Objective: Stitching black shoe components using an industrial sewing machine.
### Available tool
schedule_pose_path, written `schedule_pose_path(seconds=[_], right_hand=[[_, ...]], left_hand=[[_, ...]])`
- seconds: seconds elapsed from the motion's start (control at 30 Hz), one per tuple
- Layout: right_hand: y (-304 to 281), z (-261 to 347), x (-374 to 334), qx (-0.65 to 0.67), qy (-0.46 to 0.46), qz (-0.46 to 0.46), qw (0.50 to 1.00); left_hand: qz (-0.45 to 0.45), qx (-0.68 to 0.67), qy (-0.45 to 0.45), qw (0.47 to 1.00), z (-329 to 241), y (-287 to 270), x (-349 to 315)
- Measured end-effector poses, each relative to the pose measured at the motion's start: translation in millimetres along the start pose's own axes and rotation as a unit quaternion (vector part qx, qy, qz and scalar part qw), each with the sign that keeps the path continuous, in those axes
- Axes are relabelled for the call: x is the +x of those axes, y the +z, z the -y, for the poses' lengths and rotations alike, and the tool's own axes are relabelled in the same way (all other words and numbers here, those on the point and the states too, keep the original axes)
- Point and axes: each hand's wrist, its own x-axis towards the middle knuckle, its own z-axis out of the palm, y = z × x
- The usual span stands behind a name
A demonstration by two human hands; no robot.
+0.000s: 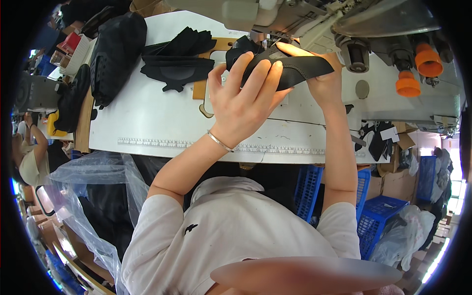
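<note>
A black shoe upper (306,68) with a stitched seam is held up at the sewing machine (314,42), close to the lit needle area. My left hand (246,101) is closed over its near left side, fingers curled across the black material. At its right end my right hand (327,83) grips it, with one finger stretched along the far edge toward the light. The material hides parts of both hands' fingers and the spot under the needle. Left of my left hand lies a fanned stack of black cut pieces (179,69) on the white table (162,120).
A ruler strip (221,145) runs along the table's near edge. A bulky black bag-like item (118,56) lies at the far left. Orange knobs (408,84) hang at the right. Blue crates (381,214) and clear plastic (93,179) flank me below. Another person's arm (37,132) shows far left.
</note>
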Motion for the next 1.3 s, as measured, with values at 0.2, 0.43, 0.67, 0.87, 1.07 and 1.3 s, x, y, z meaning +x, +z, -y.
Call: schedule_pose_path(seconds=[0.2,0.43,0.67,0.87,1.07,1.3], right_hand=[[0,-10,-5,0.027,0.036,-0.011,0.999],[-9,-16,2,-0.046,-0.042,-0.005,0.998],[-9,-18,13,-0.099,-0.131,-0.044,0.985],[-14,-32,17,-0.07,-0.192,-0.031,0.978],[-8,-54,10,-0.048,-0.089,0.051,0.994],[-20,-31,21,-0.042,-0.106,0.006,0.993]], left_hand=[[-0.006,0.011,-0.001,1.0,-4,6,-1],[-0.012,0.021,-0.02,1.0,-9,7,-2],[-0.035,0.012,-0.047,0.998,-11,16,-3],[-0.023,0.035,-0.021,0.999,-8,15,-7],[-0.024,0.049,-0.025,0.998,-12,16,-5],[-0.038,0.072,-0.013,0.997,-11,19,-6]])
